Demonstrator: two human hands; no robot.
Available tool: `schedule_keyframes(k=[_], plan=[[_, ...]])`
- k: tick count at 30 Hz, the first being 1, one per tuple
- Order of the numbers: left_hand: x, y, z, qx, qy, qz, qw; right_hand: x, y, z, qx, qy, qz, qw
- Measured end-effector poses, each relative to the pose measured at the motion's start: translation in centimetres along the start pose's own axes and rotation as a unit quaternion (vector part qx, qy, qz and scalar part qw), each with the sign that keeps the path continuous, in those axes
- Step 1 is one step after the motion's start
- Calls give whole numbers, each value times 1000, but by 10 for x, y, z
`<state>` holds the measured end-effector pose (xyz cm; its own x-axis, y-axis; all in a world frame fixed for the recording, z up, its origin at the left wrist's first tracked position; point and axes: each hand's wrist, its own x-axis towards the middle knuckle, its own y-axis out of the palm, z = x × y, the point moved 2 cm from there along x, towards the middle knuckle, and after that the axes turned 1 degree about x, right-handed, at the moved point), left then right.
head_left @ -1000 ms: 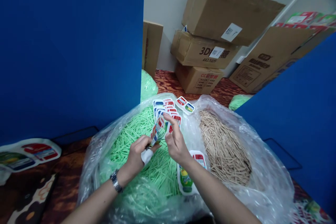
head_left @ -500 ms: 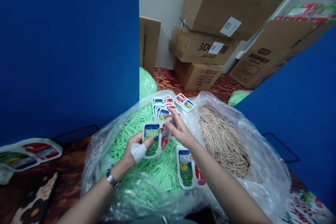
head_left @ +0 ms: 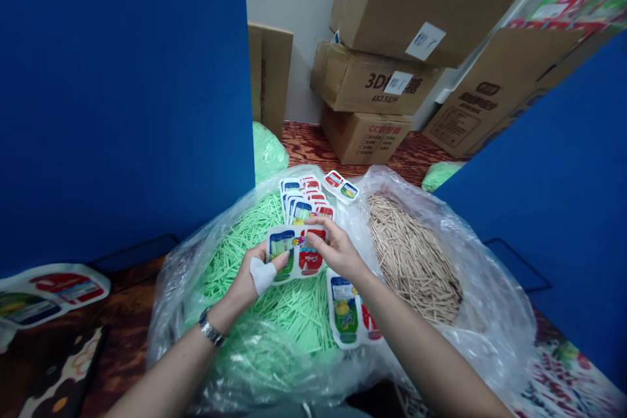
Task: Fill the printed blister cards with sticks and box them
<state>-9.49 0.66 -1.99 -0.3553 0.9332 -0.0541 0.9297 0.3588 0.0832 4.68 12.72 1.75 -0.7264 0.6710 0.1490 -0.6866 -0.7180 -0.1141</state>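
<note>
A two-part printed package [head_left: 296, 253], one half green and blue, the other red, is held level between both hands. My left hand [head_left: 257, 271], with a white wrap at the thumb, grips its left end. My right hand [head_left: 333, 245] pinches its right half near the top edge. Beneath are thin green sticks [head_left: 298, 313] in a clear plastic bag. Several similar packages [head_left: 302, 199] lie overlapped just beyond my hands. Another package [head_left: 345, 310] rests under my right forearm, which partly covers it.
Brown sticks [head_left: 414, 261] fill the bag's right side. A single package [head_left: 341, 187] lies behind. Stacked cartons [head_left: 377, 85] stand further back. Blue panels [head_left: 122, 91] rise left and right. A large package-shaped piece [head_left: 63, 290] lies at the left.
The held package has turned flatter toward the camera, its red half now showing fully. My right fingers have closed onto that half. The view has shifted slightly.
</note>
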Motion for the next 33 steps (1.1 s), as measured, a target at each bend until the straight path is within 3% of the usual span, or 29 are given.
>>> schedule_keyframes(k=[2, 5, 7, 9, 11, 13, 16, 18, 20, 27, 33], plan=[[2, 1, -3, 113, 68, -37, 991, 11, -13, -9, -22, -8, -49, 998], [1, 10, -11, 320, 222, -68, 919, 31, -33, -21, -186, -21, -129, 974], [1, 21, -11, 424, 299, -5, 855, 40, -42, -24, -349, -35, -167, 921], [2, 32, -3, 501, 318, 74, 801, 39, -48, -22, -454, -60, -181, 870], [4, 38, 8, 557, 305, 119, 763, 27, -54, -19, -488, -80, -134, 859], [6, 40, 19, 589, 289, 133, 743, 5, -61, -15, -511, -72, -27, 856], [10, 39, 30, 601, 284, 134, 735, -34, -80, -13, -590, -2, 101, 801], [12, 38, 33, 602, 286, 135, 733, -56, -92, -15, -633, 40, 123, 763], [14, 37, 33, 607, 287, 137, 729, -68, -101, -20, -641, 59, 126, 755], [14, 39, 27, 596, 292, 130, 737, -64, -115, -47, -538, 60, 167, 824], [12, 43, 22, 565, 294, 103, 764, -64, -120, -54, -511, 54, 111, 851]])
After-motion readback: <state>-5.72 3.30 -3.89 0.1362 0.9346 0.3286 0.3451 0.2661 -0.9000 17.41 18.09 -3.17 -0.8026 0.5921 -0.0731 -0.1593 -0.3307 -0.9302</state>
